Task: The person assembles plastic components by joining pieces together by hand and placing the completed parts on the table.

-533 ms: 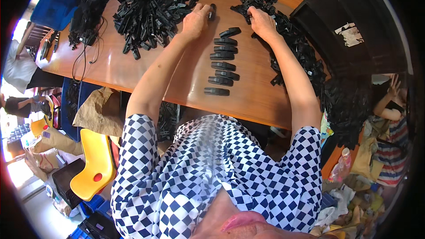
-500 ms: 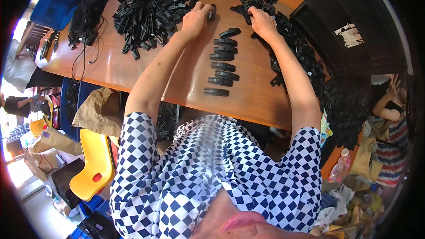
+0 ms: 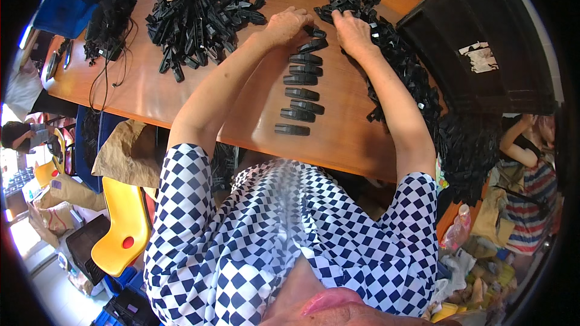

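A column of several elongated black plastic parts (image 3: 302, 93) lies on the wooden table (image 3: 254, 105) in front of me. At its far end, my left hand (image 3: 290, 26) has its fingers closed on one more black plastic part (image 3: 313, 32), low over the table. Just to the right, my right hand (image 3: 353, 33) is closed, its fingertips at the edge of the right pile of small black parts (image 3: 353, 6). Whatever those fingertips pinch is too small to make out. Left of my left hand lies a large heap of black parts (image 3: 202, 18).
A dark panel (image 3: 477, 42) with a torn white label stands at the right. Cables (image 3: 109, 78) hang over the table edge at the left. A yellow chair (image 3: 124, 226) and a brown paper bag (image 3: 130, 154) are at the lower left. Another person (image 3: 522, 145) sits at the far right.
My left hand has moved right from beside the left heap to the column's far end, bringing a black part. The right hand has shifted slightly left and nearer at the right pile.
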Action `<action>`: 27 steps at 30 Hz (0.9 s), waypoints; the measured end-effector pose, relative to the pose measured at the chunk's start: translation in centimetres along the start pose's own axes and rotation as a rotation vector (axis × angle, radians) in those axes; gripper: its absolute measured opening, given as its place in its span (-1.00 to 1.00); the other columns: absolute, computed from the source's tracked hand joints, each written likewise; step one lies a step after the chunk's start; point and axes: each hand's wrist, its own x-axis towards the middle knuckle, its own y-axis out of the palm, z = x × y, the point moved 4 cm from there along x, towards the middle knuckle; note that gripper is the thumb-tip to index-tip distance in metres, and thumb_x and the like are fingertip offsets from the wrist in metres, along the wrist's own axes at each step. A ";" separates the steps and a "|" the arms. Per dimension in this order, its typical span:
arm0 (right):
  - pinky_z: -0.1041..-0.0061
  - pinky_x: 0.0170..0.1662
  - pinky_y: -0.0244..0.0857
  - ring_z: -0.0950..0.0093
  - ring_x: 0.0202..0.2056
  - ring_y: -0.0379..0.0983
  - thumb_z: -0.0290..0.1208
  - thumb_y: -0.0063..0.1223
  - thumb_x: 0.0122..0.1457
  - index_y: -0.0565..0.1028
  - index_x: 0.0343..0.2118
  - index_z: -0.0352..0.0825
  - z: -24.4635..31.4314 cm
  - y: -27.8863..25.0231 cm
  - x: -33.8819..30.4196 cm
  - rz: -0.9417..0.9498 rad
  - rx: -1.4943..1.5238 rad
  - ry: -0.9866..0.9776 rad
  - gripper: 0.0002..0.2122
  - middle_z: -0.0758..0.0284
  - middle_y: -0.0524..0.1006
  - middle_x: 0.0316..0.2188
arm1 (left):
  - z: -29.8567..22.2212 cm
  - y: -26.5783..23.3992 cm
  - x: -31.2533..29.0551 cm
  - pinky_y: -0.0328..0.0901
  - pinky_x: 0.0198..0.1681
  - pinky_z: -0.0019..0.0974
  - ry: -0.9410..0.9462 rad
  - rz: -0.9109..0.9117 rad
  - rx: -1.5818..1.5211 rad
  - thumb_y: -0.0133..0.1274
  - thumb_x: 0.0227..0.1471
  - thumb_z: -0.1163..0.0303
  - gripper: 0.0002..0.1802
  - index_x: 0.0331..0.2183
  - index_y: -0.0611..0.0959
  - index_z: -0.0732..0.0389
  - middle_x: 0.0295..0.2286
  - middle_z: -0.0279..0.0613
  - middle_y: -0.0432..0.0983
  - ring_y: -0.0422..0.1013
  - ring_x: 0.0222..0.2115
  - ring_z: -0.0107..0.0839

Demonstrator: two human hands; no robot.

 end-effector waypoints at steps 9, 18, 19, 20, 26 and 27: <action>0.36 -0.17 0.47 0.32 -0.30 0.61 -0.36 0.23 0.10 0.51 -0.09 -0.25 -0.8 1.5 -1.1 -0.211 0.941 0.121 -0.70 0.20 0.63 -0.33 | -0.3 -0.3 -2.1 0.35 -0.02 -0.11 -0.093 -0.105 -0.044 0.24 -0.03 0.30 -0.71 -0.18 0.66 0.03 -0.19 -0.24 0.51 0.41 -0.08 -0.15; 0.19 -0.12 0.38 0.18 -0.15 0.49 -0.32 0.19 0.15 0.48 -0.17 -0.29 0.0 -0.3 -2.7 -0.162 0.280 -0.210 -0.76 0.23 0.52 -0.22 | 1.5 -1.8 -3.8 0.37 -0.06 -0.13 -0.123 -0.241 -0.167 0.23 0.00 0.34 -0.70 -0.17 0.63 0.13 -0.22 -0.18 0.47 0.44 -0.11 -0.12; 0.19 -0.12 0.38 0.18 -0.15 0.49 -0.32 0.19 0.15 0.48 -0.17 -0.29 0.0 -0.2 -2.6 -0.156 0.280 -0.208 -0.76 0.23 0.52 -0.22 | 1.7 -1.5 -3.9 0.37 -0.07 -0.13 -0.128 -0.167 -0.188 0.23 0.00 0.35 -0.70 -0.17 0.63 0.16 -0.23 -0.16 0.46 0.44 -0.12 -0.11; 0.19 -0.13 0.38 0.18 -0.15 0.49 -0.30 0.19 0.15 0.49 -0.18 -0.30 -0.1 0.0 -2.4 -0.141 0.257 -0.191 -0.75 0.22 0.52 -0.23 | 1.7 -1.4 -3.8 0.37 -0.07 -0.13 -0.131 -0.164 -0.193 0.23 0.00 0.35 -0.70 -0.17 0.63 0.16 -0.23 -0.16 0.46 0.44 -0.12 -0.11; 0.19 -0.15 0.40 0.17 -0.18 0.52 -0.25 0.18 0.17 0.53 -0.21 -0.31 0.2 -0.7 -2.1 -0.083 0.213 -0.132 -0.75 0.22 0.55 -0.25 | 0.5 -1.5 -3.7 0.38 -0.15 -0.14 -0.034 -0.180 -0.183 0.23 0.01 0.37 -0.75 -0.22 0.64 0.19 -0.30 -0.14 0.47 0.48 -0.22 -0.08; 0.20 -0.15 0.40 0.18 -0.19 0.53 -0.25 0.18 0.17 0.54 -0.21 -0.31 0.3 -0.9 -2.0 -0.065 0.223 -0.097 -0.76 0.23 0.56 -0.24 | 0.7 -1.5 -3.7 0.38 -0.16 -0.14 -0.037 -0.172 -0.204 0.23 0.01 0.37 -0.75 -0.22 0.65 0.19 -0.31 -0.13 0.48 0.49 -0.23 -0.08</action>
